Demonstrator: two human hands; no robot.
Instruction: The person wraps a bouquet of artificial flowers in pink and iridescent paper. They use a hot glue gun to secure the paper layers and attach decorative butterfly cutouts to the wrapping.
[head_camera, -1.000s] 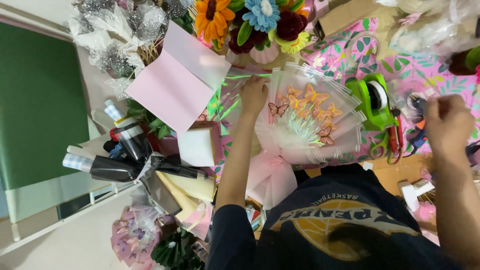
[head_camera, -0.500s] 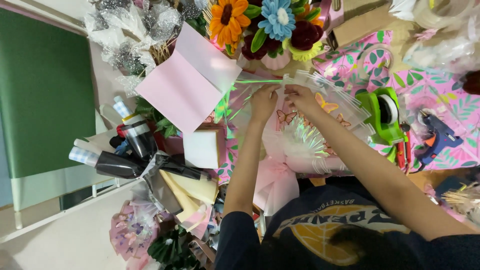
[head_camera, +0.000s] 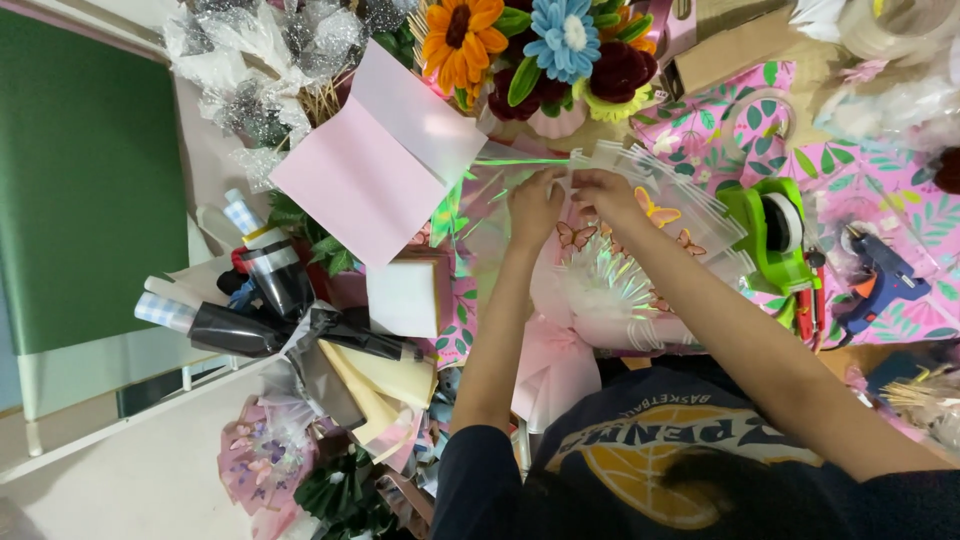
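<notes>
Both hands meet at the far edge of a clear cellophane wrap (head_camera: 660, 215) printed with small orange butterflies. Left hand (head_camera: 535, 205) and right hand (head_camera: 600, 190) sit almost touching, fingers pinched on the wrap's upper border, each gripping the film rather than lying flat on it.

The wrap lies directly under and near of the fingers, fanned around a bouquet (head_camera: 610, 285) with iridescent pleats. Its long axis runs from the pinched far edge back toward the person's chest, where a pink ribbon tail (head_camera: 555, 365) hangs. Neither hand is clearly nearer; both are at the same seam.

Surroundings (crowded): a folded pink paper sheet (head_camera: 375, 165) just left of the left hand, overlapping the wrap's left corner. Far of the hands, a bunch of artificial flowers (head_camera: 540, 50) in orange, blue and dark red. Right of the wrap, a green tape dispenser (head_camera: 770, 230), then a blue glue gun (head_camera: 880, 275) on the pink leaf-patterned worktop (head_camera: 900, 215). A white box (head_camera: 405, 295) sits left of the bouquet, with dark wrapped rolls (head_camera: 260, 320) beyond it.
</notes>
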